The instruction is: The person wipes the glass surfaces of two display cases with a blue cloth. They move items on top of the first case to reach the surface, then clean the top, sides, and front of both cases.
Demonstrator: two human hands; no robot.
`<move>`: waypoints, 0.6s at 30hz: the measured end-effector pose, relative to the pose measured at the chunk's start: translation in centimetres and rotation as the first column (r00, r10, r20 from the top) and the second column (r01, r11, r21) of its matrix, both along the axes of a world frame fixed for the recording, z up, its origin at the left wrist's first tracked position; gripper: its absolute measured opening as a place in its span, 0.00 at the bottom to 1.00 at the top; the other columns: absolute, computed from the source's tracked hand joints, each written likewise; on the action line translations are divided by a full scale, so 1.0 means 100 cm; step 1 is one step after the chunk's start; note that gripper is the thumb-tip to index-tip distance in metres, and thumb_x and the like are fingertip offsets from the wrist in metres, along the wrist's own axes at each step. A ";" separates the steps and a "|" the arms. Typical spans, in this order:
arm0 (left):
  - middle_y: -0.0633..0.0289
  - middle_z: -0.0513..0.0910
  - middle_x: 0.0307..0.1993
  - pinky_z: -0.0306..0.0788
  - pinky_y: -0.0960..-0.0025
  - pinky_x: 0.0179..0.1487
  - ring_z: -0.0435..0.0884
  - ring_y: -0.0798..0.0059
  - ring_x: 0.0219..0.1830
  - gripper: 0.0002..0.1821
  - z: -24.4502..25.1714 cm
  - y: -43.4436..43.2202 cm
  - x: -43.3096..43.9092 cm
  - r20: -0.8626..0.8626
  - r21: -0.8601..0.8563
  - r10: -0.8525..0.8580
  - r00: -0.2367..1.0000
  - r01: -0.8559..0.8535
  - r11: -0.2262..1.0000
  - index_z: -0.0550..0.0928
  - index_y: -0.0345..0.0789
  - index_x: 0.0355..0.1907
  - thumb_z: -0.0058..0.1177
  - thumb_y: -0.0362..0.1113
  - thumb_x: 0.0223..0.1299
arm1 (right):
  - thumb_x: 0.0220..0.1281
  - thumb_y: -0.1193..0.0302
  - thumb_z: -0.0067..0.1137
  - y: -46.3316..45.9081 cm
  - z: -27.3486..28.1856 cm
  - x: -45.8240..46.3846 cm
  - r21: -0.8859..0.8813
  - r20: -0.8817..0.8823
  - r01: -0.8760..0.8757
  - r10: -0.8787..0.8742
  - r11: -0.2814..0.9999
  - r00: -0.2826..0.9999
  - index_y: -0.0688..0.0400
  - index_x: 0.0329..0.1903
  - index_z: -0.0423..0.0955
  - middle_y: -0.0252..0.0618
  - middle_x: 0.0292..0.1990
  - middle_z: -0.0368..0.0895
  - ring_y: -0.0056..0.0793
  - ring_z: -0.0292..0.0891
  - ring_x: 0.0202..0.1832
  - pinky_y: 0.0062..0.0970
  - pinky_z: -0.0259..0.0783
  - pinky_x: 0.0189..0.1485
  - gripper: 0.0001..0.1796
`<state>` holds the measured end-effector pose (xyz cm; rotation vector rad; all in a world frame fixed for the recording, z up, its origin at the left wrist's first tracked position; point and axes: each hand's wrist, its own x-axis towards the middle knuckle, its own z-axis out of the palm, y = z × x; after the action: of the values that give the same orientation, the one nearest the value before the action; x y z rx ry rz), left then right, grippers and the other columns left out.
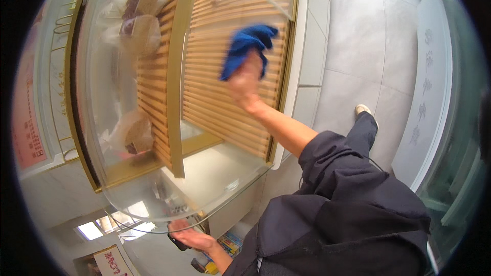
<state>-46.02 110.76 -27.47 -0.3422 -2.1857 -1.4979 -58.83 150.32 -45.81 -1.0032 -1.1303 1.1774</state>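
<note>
My right hand [245, 84], blurred by motion, grips a crumpled blue cloth [245, 46]. It is over the slatted wooden shelf [215, 96] of a glass display case; whether the cloth touches the slats or a glass pane in front is unclear. Lower left, my left hand [190, 235] is by the curved glass end panel [153, 218] with its fingers stretched out. A black object [177, 242] shows behind that hand, and I cannot tell if the hand holds it.
Plastic-wrapped packages [140, 32] lie on the case's farther slatted level. A gold-coloured frame bar [177, 84] divides the case. Grey floor tiles [356, 46] run along the right, beside a white panel bearing writing [422, 84]. Colourful boxes [232, 243] stand low near my left forearm.
</note>
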 end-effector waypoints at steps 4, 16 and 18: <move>0.43 0.66 0.64 0.56 0.54 0.72 0.64 0.53 0.68 0.29 0.073 0.004 -0.026 -0.479 -0.288 0.070 0.875 -0.231 0.929 0.61 0.24 0.65 0.31 0.48 0.75 | 0.54 0.68 0.51 -0.098 0.161 0.040 0.609 0.079 -0.214 0.210 0.764 0.975 0.52 0.47 0.77 0.40 0.57 0.72 0.36 0.63 0.59 0.39 0.60 0.61 0.17; 0.46 0.71 0.61 0.57 0.56 0.71 0.67 0.56 0.66 0.28 0.142 0.061 -0.089 -0.571 -0.721 -0.586 0.574 -0.009 0.693 0.67 0.23 0.60 0.29 0.48 0.76 | 0.65 0.68 0.44 -0.119 -0.112 0.046 -0.218 0.032 0.065 -0.060 0.974 0.998 0.61 0.50 0.74 0.54 0.48 0.76 0.57 0.71 0.51 0.44 0.68 0.55 0.16; 0.46 0.71 0.61 0.58 0.57 0.71 0.68 0.56 0.65 0.28 0.142 0.063 -0.086 -0.553 -0.744 -0.581 0.598 -0.040 0.667 0.68 0.24 0.60 0.29 0.48 0.77 | 0.66 0.66 0.43 -0.126 -0.133 0.043 -0.402 0.165 0.020 0.051 0.915 0.985 0.60 0.44 0.75 0.53 0.43 0.78 0.57 0.72 0.47 0.42 0.68 0.53 0.14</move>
<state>-54.60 117.05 -13.29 -1.3954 -1.8660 -0.3397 -54.55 137.76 -59.10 -1.4370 -1.0495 1.3913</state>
